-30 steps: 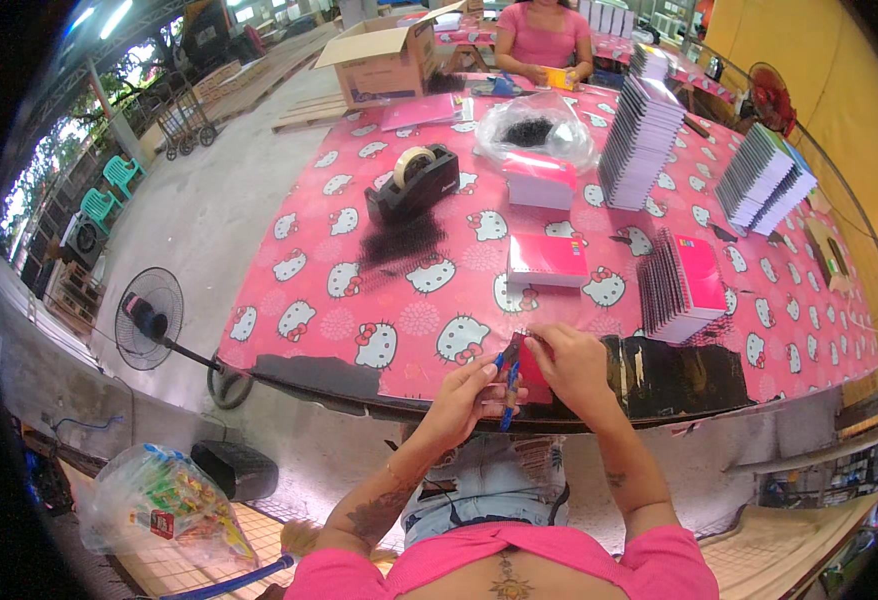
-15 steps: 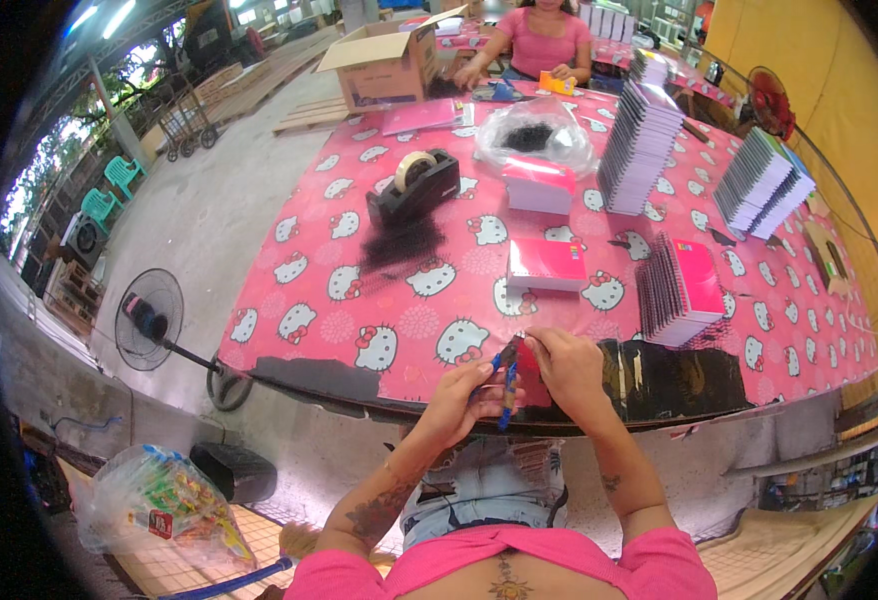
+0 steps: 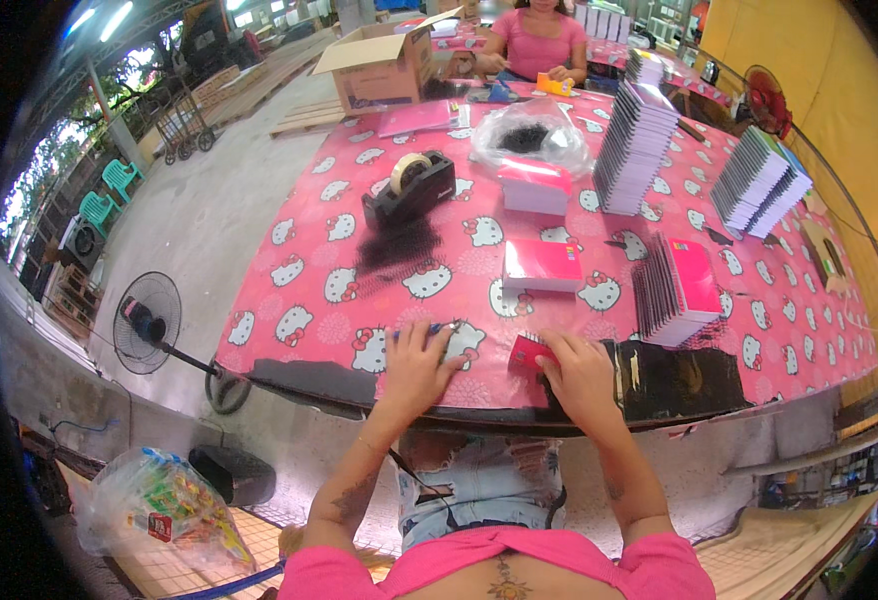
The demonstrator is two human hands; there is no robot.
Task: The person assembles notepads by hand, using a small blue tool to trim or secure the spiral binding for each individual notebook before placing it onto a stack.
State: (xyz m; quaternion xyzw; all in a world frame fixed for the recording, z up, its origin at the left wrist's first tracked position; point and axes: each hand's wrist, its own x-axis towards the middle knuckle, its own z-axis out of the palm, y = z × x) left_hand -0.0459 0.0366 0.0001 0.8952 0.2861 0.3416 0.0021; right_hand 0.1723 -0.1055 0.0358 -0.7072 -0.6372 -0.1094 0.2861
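Observation:
My left hand (image 3: pixel 417 372) lies palm down on the pink table cover, its fingers stretched out. Blue-handled pliers (image 3: pixel 443 328) lie on the cover under its fingertips, largely hidden by them. My right hand (image 3: pixel 579 370) grips a small red spiral notebook (image 3: pixel 525 353) near the table's front edge; its fingers hide much of it. Beyond it lies a short stack of pink-covered notebooks (image 3: pixel 543 266). To the right stands a stack of notebooks with black spiral bindings (image 3: pixel 687 285).
A black tape dispenser (image 3: pixel 411 192) stands behind a heap of black spiral coils (image 3: pixel 397 250). Further back are a plastic bag (image 3: pixel 491 140), a tall notebook stack (image 3: pixel 631 150) and an open carton (image 3: pixel 384 72). A co-worker (image 3: pixel 537 42) is at the far side. A fan (image 3: pixel 147 318) stands left.
My left hand has moved left from the notebook, and the pliers it held are now down on the table. My right hand still holds the red notebook, now more in view.

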